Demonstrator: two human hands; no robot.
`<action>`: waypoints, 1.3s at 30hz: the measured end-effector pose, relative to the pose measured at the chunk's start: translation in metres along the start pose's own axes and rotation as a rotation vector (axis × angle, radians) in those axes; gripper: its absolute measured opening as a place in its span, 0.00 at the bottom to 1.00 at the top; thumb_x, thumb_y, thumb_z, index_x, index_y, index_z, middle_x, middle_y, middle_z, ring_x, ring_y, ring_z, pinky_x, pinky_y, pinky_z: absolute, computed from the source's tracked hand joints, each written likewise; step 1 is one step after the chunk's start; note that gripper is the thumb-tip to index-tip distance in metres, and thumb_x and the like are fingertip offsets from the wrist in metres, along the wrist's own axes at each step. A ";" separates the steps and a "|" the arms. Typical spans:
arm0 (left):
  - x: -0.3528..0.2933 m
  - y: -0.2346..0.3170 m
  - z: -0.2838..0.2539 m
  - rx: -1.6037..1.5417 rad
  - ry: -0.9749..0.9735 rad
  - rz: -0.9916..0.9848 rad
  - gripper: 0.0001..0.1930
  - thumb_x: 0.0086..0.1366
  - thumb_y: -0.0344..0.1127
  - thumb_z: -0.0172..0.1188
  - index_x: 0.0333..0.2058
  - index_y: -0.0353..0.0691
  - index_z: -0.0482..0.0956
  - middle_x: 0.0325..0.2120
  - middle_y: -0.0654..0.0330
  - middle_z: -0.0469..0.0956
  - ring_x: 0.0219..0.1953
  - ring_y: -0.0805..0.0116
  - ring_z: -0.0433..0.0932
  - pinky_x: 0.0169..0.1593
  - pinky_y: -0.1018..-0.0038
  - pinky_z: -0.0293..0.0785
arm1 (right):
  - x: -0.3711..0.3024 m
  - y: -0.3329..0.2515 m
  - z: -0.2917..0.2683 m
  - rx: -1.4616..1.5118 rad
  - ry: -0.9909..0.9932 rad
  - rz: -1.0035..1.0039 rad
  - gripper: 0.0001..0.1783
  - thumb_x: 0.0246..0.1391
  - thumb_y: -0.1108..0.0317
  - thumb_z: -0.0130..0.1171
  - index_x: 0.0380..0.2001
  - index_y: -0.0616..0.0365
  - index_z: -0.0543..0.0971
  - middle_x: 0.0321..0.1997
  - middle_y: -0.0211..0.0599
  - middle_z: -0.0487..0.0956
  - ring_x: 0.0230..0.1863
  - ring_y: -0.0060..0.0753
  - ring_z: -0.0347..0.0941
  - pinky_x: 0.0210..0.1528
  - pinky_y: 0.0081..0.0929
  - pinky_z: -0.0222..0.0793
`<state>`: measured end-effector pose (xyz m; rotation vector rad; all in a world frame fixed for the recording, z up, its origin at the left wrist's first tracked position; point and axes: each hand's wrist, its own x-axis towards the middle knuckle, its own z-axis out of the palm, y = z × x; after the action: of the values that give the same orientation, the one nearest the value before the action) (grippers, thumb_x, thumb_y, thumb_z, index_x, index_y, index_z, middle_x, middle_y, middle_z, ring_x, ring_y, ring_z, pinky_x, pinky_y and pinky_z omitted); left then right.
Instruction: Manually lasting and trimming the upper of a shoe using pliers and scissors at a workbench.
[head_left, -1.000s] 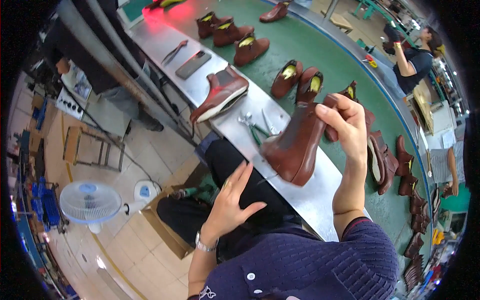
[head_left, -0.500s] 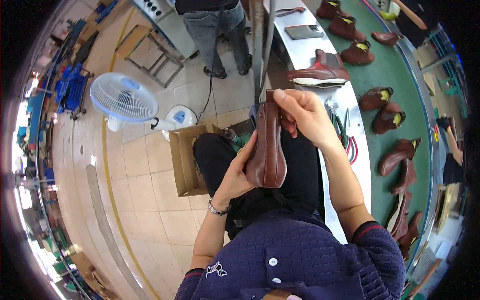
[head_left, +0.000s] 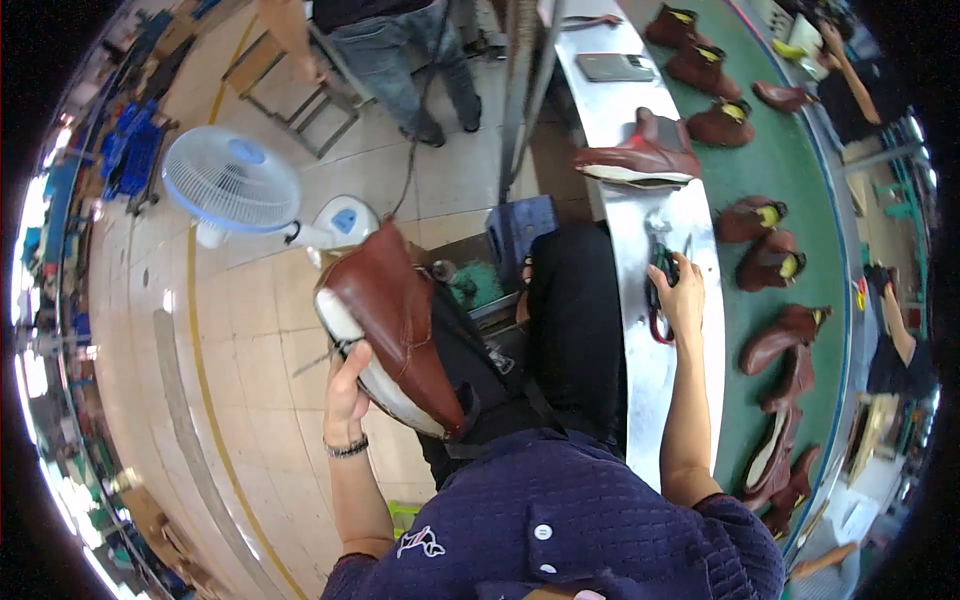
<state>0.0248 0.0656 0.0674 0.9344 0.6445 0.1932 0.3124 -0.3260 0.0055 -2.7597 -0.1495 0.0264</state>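
My left hand (head_left: 347, 388) grips a brown leather ankle boot (head_left: 385, 290) by its white sole (head_left: 395, 395), over my left thigh. The boot lies tilted on its side, toe toward the far left. Between the sole and my thumb, a thin dark cord or strip sticks out. My right hand (head_left: 682, 297) is over the metal bench, its thumb and fingers apart around a red-handled hand tool (head_left: 656, 325) that it partly covers. Other dark tools (head_left: 658, 235) lie just beyond the fingertips. A second brown boot with a white sole (head_left: 645, 158) rests farther up the bench.
Several brown boots (head_left: 785, 340) line the green conveyor (head_left: 715, 410) on the right. A phone (head_left: 614, 67) lies on the bench (head_left: 645, 400). A fan (head_left: 235, 180) stands at left, near a wooden stool (head_left: 290, 90). Another person (head_left: 400, 60) stands ahead; more people are at far right.
The boot has swung left and turned from its heel to its side, now in my left hand alone. My right hand has left it and moved down right to the bench tools.
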 end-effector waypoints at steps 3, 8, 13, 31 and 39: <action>0.011 0.004 0.014 0.010 -0.020 -0.070 0.29 0.64 0.43 0.63 0.58 0.35 0.66 0.48 0.57 0.76 0.47 0.67 0.77 0.49 0.70 0.75 | 0.004 0.002 0.015 -0.137 0.055 -0.038 0.34 0.52 0.56 0.64 0.57 0.65 0.69 0.52 0.61 0.73 0.54 0.59 0.69 0.57 0.45 0.64; 0.024 0.017 0.051 0.329 -0.037 -0.166 0.33 0.60 0.52 0.66 0.51 0.28 0.71 0.39 0.58 0.78 0.37 0.74 0.77 0.39 0.76 0.75 | 0.016 -0.007 0.011 -0.215 -0.057 -0.047 0.26 0.58 0.59 0.52 0.55 0.67 0.71 0.49 0.61 0.74 0.49 0.58 0.73 0.53 0.48 0.67; 0.045 0.011 0.071 0.366 -0.125 -0.147 0.37 0.62 0.52 0.64 0.59 0.31 0.64 0.47 0.55 0.76 0.47 0.70 0.75 0.50 0.75 0.72 | -0.016 -0.053 -0.033 0.729 -0.461 0.179 0.18 0.62 0.62 0.51 0.48 0.63 0.75 0.30 0.35 0.77 0.34 0.27 0.74 0.39 0.24 0.66; 0.109 -0.027 0.077 0.211 0.030 0.200 0.21 0.71 0.37 0.52 0.59 0.36 0.70 0.52 0.58 0.74 0.51 0.74 0.71 0.55 0.77 0.66 | -0.009 -0.263 -0.064 0.808 -1.472 0.160 0.33 0.67 0.68 0.45 0.70 0.55 0.46 0.49 0.45 0.78 0.51 0.35 0.75 0.56 0.34 0.70; 0.107 -0.015 0.084 0.355 0.066 0.271 0.17 0.68 0.33 0.52 0.54 0.36 0.74 0.45 0.55 0.79 0.46 0.69 0.76 0.52 0.75 0.68 | -0.019 -0.266 -0.056 0.809 -1.428 0.182 0.31 0.68 0.67 0.44 0.70 0.54 0.48 0.47 0.43 0.78 0.51 0.33 0.75 0.56 0.35 0.70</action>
<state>0.1582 0.0447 0.0445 1.3637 0.6219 0.3593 0.2687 -0.1031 0.1559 -1.4753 -0.1798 1.6451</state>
